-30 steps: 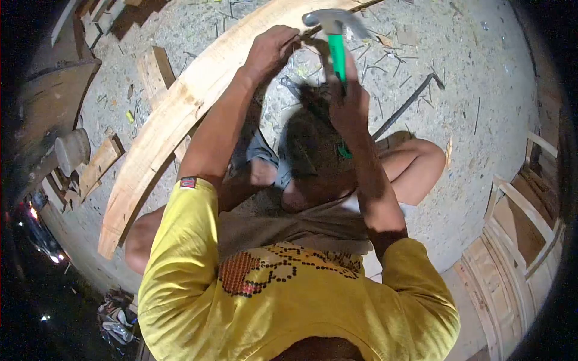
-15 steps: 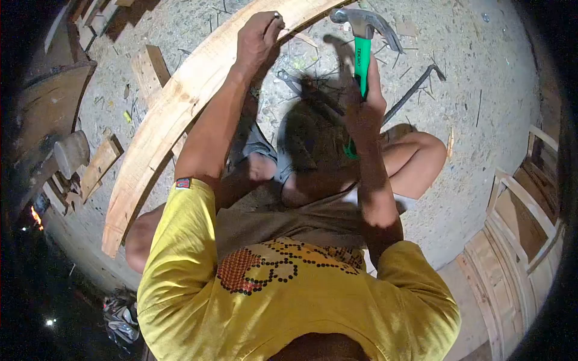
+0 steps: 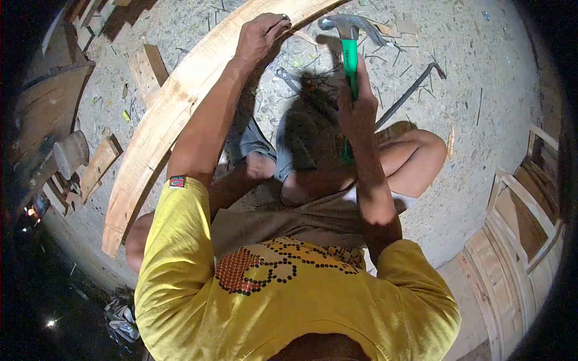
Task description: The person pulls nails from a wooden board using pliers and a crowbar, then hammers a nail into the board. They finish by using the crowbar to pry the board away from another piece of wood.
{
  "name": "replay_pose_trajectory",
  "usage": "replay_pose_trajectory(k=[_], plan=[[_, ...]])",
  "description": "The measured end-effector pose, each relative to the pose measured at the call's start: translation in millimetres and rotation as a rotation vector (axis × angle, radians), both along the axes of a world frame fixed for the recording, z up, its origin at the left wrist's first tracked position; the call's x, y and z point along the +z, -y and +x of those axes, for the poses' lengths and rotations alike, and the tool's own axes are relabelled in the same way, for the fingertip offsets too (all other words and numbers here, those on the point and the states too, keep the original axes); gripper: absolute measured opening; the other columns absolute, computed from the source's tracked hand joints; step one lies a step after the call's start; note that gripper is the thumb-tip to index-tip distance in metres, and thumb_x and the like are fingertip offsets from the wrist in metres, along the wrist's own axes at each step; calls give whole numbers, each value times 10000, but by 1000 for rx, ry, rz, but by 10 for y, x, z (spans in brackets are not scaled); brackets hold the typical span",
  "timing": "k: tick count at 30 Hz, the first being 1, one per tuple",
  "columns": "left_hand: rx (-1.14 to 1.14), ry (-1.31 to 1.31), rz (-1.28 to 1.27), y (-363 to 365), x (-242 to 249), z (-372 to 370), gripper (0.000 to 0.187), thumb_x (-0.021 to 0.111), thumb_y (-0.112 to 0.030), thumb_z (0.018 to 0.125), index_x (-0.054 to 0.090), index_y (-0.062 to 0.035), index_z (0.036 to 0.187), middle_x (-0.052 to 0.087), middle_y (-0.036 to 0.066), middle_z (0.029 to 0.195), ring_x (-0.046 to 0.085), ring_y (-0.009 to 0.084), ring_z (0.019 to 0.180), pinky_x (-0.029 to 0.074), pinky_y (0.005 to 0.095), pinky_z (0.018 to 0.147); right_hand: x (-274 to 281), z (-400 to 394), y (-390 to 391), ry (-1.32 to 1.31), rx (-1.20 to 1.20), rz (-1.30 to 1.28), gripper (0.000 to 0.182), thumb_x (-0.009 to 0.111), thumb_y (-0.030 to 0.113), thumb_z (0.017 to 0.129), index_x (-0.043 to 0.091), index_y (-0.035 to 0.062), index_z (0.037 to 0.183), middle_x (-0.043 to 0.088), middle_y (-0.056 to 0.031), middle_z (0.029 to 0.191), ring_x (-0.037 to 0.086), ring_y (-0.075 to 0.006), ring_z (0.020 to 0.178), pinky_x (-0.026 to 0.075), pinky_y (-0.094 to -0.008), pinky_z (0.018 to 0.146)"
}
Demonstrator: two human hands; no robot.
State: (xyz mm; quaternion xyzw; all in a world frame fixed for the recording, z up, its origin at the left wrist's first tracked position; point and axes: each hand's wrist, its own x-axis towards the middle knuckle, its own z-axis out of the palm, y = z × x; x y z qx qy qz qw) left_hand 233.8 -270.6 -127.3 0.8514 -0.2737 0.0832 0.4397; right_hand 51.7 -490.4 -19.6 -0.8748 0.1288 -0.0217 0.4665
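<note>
My left hand (image 3: 261,39) rests on the long curved wooden board (image 3: 174,99), near its inner edge. Its thumb and fingers are pinched together, with a small shiny spot at the tips; what they hold is too small to make out. In my right hand (image 3: 358,108) is a claw hammer (image 3: 350,57) with a green handle, held upright. The metal head is to the right of my left fingers and apart from them. A pry bar (image 3: 409,96) lies on the floor to the right of the hammer. Between my hands lies another metal tool (image 3: 289,79), partly in shadow.
Thin nails or slivers (image 3: 480,107) are scattered over the concrete floor (image 3: 481,162). Wood offcuts (image 3: 99,165) lie on the left, and a short block (image 3: 146,71) is beside the board. Wooden frames (image 3: 524,204) stand at the right. My crossed legs (image 3: 415,156) are below the hammer.
The hammer and my right hand have shifted slightly left, toward my left hand. My left fingertips have moved a little to the right along the board's edge.
</note>
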Motion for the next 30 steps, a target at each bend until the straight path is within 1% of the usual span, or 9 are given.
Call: replay_pose_trajectory(k=[4,6,12,14,15,25,27,28,30], plan=[[4,-38,25,-2,49,-9,154,696,-133,967,760,-44,1076,749,133,1024,733,270,920,572,344,829,-34,36,-22,77,30,-65,537,547,162,1035,411,96,1551,641,-289,1288,695,-423,1100,555,-436,879],[-2,-60,23,12,45,-18,155,694,-132,968,760,-44,1077,749,132,1020,733,271,918,572,340,829,-16,56,-43,147,36,-70,536,559,157,1036,413,118,1550,661,-275,1243,708,-426,1007,559,-431,841],[-31,33,0,2,-10,6,154,697,-114,965,755,-30,1079,751,131,1005,737,273,919,573,334,823,-45,94,-26,165,67,-66,543,569,130,1036,410,165,1555,699,-244,1126,724,-402,896,565,-428,759],[-22,19,-43,8,7,-1,163,722,-160,950,761,-32,1043,751,150,978,725,338,880,579,394,779,-82,107,-13,183,76,-76,546,569,128,1036,406,167,1556,701,-246,1111,723,-403,884,564,-432,749],[-22,19,-43,6,14,-4,163,722,-160,950,761,-32,1043,751,150,978,725,338,880,579,394,779,-97,118,-9,200,86,-85,548,570,126,1036,402,169,1557,703,-247,1097,723,-403,871,562,-436,738],[-37,0,14,17,42,-53,186,706,-175,954,760,-49,1080,751,151,1026,727,340,921,584,396,821,63,279,-56,244,143,-96,568,593,148,1035,385,162,1563,708,-269,1093,720,-454,965,575,-472,752],[-29,11,24,7,22,-30,191,704,-168,951,759,-50,1092,752,150,1039,728,341,933,585,396,827,68,390,-88,478,179,-109,552,605,160,1032,409,127,1547,709,-267,1066,719,-454,948,574,-462,751],[-44,11,23,-7,9,-23,200,703,-161,947,756,-53,1107,752,148,1049,728,341,943,586,395,832,112,399,-99,478,180,-110,552,605,160,1032,409,127,1547,709,-267,1066,719,-454,948,574,-462,751],[-58,8,21,-14,-13,-17,210,701,-155,944,754,-56,1122,753,146,1058,728,342,953,586,394,837,212,381,-124,369,185,-62,492,631,104,992,483,74,1461,671,-271,1179,674,-481,992,567,-502,845]])
